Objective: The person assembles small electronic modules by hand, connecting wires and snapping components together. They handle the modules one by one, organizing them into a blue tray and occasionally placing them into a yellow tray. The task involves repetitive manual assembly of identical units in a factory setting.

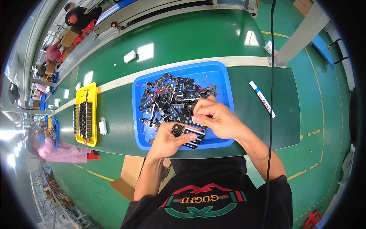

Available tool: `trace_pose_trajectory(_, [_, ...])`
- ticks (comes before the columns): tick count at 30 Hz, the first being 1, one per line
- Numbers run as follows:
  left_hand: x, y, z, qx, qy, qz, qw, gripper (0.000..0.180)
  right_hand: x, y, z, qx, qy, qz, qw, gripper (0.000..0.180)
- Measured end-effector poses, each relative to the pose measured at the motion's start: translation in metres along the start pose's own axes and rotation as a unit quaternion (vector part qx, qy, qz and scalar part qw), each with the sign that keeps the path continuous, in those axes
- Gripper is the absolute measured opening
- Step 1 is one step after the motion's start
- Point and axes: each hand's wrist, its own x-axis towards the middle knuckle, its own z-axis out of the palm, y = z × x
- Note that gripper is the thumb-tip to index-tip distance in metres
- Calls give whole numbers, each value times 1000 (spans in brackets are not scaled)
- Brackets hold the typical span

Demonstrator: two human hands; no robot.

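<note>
My left hand is closed around a small stack of black circuit modules with rows of pale square dots, held over the near edge of a blue tray. Just above the stack, my right hand has its thumb and fingers pinched together. What it grips, if anything, is hidden by the fingers. Inside the tray lies a jumbled heap of similar black modules with thin red wires.
Left of the tray, a yellow tray holds a neat row of black modules. A white block sits beside it. A white and blue marker pen lies to the right. A black cable hangs down there. Co-workers sit at far left.
</note>
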Motion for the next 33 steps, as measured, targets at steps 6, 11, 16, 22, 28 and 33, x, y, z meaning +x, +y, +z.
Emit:
trace_pose_trajectory(6, [4,3,11,-98,62,-4,993,20,4,-6,-5,-67,76,25,995,21])
trace_pose_trajectory(11, [2,1,-1,-114,86,-10,990,22,-4,-20,1,-237,202,-140,940,27])
trace_pose_trajectory(16, [-4,5,-5,-93,64,27,993,27,-10,-27,9,-221,100,-100,965,20])
trace_pose_trajectory(22, [-8,11,4,-70,93,-13,993,25,-9,-27,7,-183,64,-74,978,15])
trace_pose_trajectory(28, [-10,2,2,-36,47,32,998,17,-5,-19,11,-37,39,-19,998,17])
trace_pose_trajectory(33, [-4,2,5,-127,47,-30,990,21,-4,-6,9,-39,77,29,996,22])
